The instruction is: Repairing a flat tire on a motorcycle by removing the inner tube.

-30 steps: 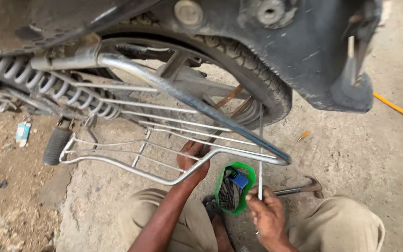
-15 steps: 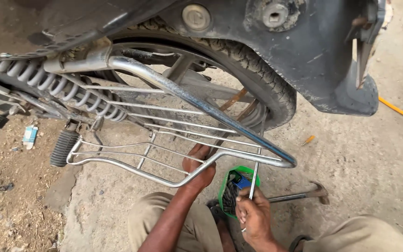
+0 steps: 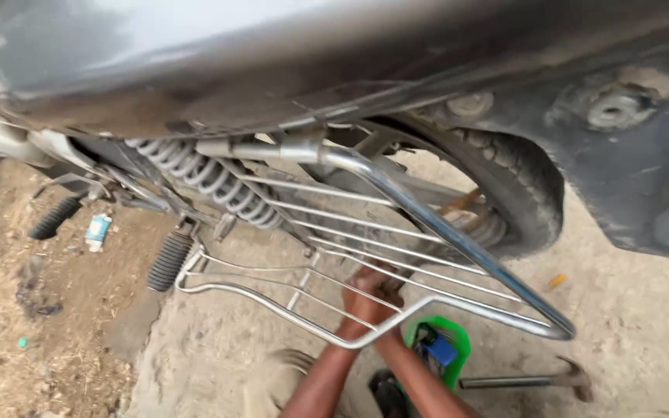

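Note:
Both my hands reach up behind the chrome wire side guard (image 3: 458,306) of a motorcycle. My left hand (image 3: 364,300) is curled just behind the guard's lower bars, touching them. My right hand (image 3: 390,288) is pressed close beside it, mostly hidden by the bars and the left hand. What either hand grips cannot be made out. Right below my forearms a green tub (image 3: 458,344) with a blue item and dark small parts sits on the ground.
A hammer (image 3: 532,380) lies on the dirt right of the tub. The rear tyre (image 3: 524,193), coil spring (image 3: 210,184) and dark bodywork (image 3: 272,54) hang above. Two rubber footpegs (image 3: 168,262) (image 3: 54,218) stick out at left, near a small packet (image 3: 97,231).
The view has moved closer and to the right. My right hand, which held a thin metal rod near the tub, has risen to join my left hand behind the guard; the rod is out of sight.

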